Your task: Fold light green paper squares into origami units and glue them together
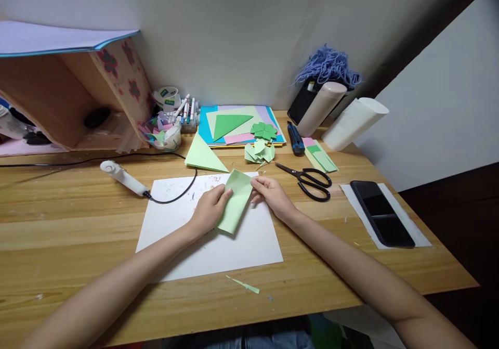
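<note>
A folded strip of light green paper point(236, 203) is held over a white sheet point(234, 245) lying on the wooden desk point(78, 224). My left hand point(208, 209) pinches the strip's left edge with thumb and fingers closed on it. My right hand point(271, 193) grips the strip's upper right edge, fingers curled. The strip tilts, its lower end pointing toward me.
Black scissors point(310, 180) lie right of my hands, a phone point(381, 212) on white paper further right. Behind are a coloured paper stack point(241, 125), folded green pieces point(260, 149), a light green triangle point(203, 156), a corded white tool point(122, 177), a cup of scraps point(162, 133) and two rolls point(353, 123).
</note>
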Demonstrator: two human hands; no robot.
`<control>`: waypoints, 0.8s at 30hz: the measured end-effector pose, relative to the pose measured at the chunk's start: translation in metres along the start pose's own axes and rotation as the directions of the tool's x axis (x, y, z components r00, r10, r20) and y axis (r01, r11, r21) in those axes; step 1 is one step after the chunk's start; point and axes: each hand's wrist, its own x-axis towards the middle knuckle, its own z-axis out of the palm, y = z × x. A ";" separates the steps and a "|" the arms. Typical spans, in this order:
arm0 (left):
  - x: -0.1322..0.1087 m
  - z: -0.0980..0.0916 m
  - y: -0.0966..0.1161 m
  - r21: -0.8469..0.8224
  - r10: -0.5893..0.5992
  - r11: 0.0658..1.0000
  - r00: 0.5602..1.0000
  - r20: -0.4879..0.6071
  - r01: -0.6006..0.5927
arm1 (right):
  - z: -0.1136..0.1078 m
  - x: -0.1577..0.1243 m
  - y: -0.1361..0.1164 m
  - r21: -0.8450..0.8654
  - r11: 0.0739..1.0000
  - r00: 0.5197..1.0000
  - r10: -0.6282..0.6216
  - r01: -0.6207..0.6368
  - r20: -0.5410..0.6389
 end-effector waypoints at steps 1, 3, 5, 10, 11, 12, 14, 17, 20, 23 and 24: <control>0.000 0.000 0.000 0.026 0.007 1.000 1.000 -0.010 -0.007 | 0.000 0.000 0.000 0.001 1.000 1.000 -0.003 0.003 0.004; 0.000 0.000 -0.001 0.075 0.018 0.997 1.000 -0.006 -0.018 | 0.000 -0.002 0.000 -0.012 1.000 1.000 -0.018 0.018 0.019; 0.000 -0.001 -0.001 0.119 0.036 0.992 0.998 0.046 -0.042 | -0.001 -0.004 -0.001 -0.055 0.998 0.998 -0.041 0.043 0.037; 0.002 -0.008 -0.001 0.228 0.116 0.958 0.964 0.240 -0.172 | -0.002 -0.006 -0.002 -0.191 0.979 0.995 -0.061 0.074 0.074; 0.002 -0.010 -0.001 0.240 0.122 0.953 0.958 0.261 -0.186 | -0.002 -0.007 -0.002 -0.201 0.977 0.995 -0.061 0.075 0.076; 0.003 -0.011 -0.001 0.248 0.123 0.949 0.952 0.279 -0.195 | -0.002 -0.007 -0.002 -0.205 0.976 0.995 -0.062 0.077 0.077; 0.004 -0.013 0.000 0.261 0.126 0.941 0.940 0.318 -0.215 | -0.001 -0.007 -0.002 -0.196 0.977 0.993 -0.064 0.081 0.094; 0.005 -0.015 0.002 0.286 0.143 0.922 0.917 0.373 -0.260 | 0.000 -0.007 -0.001 -0.223 0.970 0.988 -0.064 0.094 0.138; 0.005 -0.017 0.004 0.294 0.136 0.918 0.908 0.397 -0.266 | 0.000 -0.005 0.002 -0.287 0.949 0.990 -0.106 0.129 0.095; 0.006 -0.017 0.004 0.259 0.111 0.940 0.916 0.385 -0.223 | -0.002 -0.003 0.003 -0.280 0.944 0.984 -0.173 0.175 0.032; 0.006 -0.016 0.004 0.237 0.102 0.951 0.925 0.365 -0.198 | -0.003 -0.003 0.002 -0.254 0.953 0.986 -0.167 0.167 0.020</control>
